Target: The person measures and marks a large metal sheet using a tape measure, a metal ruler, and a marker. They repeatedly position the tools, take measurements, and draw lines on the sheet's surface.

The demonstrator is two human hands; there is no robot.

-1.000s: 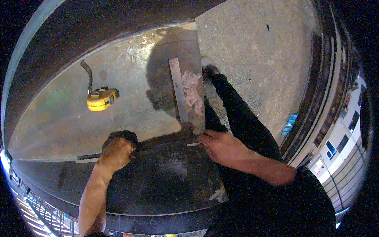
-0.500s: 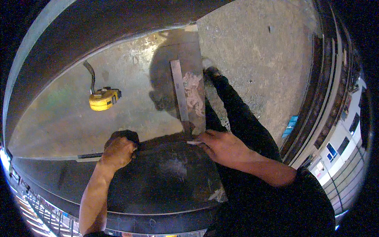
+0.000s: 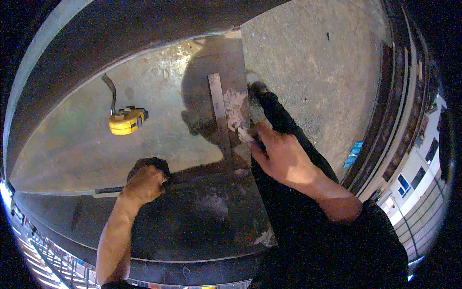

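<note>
My right hand pinches a short white chalk stick over the right end of the steel plate, beside a pale smeared patch. A flat steel ruler lies on the plate just left of that patch, running away from me. At the plate's near edge, my left hand is closed in a fist; something dark shows around it, and what it grips is hidden. Farther off, a yellow tape measure rests on the plate with a dark strap trailing from it.
A dark curved steel wall borders the plate's far side. Nearer me is a dark steel face. Rough concrete floor lies to the right, with a blue flat item and dark rails beyond. My head's shadow falls on the plate.
My right hand has moved away from the plate's near edge, carrying the chalk stick up beside the pale patch. My left hand, the ruler and the tape measure have stayed put.
</note>
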